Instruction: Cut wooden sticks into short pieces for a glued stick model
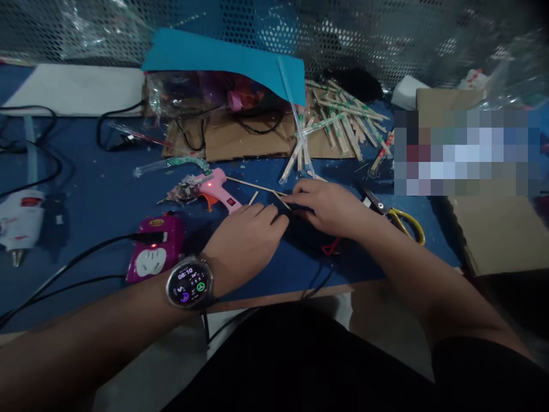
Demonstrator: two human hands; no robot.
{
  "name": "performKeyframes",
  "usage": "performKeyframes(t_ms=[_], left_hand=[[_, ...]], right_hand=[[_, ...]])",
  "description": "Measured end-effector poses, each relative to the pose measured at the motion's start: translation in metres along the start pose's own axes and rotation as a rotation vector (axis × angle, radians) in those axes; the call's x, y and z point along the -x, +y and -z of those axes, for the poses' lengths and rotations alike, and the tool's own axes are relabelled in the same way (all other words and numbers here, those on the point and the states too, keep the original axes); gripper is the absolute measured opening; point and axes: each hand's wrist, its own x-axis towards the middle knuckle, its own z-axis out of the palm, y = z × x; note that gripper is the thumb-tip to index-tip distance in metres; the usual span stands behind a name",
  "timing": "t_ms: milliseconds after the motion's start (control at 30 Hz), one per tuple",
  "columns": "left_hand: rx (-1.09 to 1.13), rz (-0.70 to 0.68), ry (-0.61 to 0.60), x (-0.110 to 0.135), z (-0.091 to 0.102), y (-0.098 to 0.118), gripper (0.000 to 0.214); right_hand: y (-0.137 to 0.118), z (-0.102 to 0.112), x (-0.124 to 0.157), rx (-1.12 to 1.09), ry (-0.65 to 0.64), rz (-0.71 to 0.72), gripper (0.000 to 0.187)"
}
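My right hand pinches a thin wooden stick, thumb and forefinger closed at its end. This stick meets a longer wooden stick at an angle on the blue table. My left hand, below a watch, is closed with fingers curled down; a short stick end pokes out past its knuckles, and the grip itself is hidden. Just beyond the left hand lies a pink hot glue gun, its small light lit and its nozzle caked with grey residue.
A purple power socket with a plugged cable is left of my left hand. Yellow-handled scissors lie beyond my right forearm. Bundled wooden sticks cover cardboard at the back. A white glue gun rests far left.
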Motion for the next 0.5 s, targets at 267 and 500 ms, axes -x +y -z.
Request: performKeyframes(t_ms=[267, 500], left_hand=[[0.006, -0.207, 0.136, 0.008, 0.001, 0.011, 0.018], [-0.175, 0.245, -0.054, 0.005, 0.032, -0.01, 0.029]], right_hand=[[-0.002, -0.01, -0.005, -0.062, 0.068, 0.165, 0.034], [-0.012, -0.009, -0.01, -0.178, 0.04, 0.22, 0.039]])
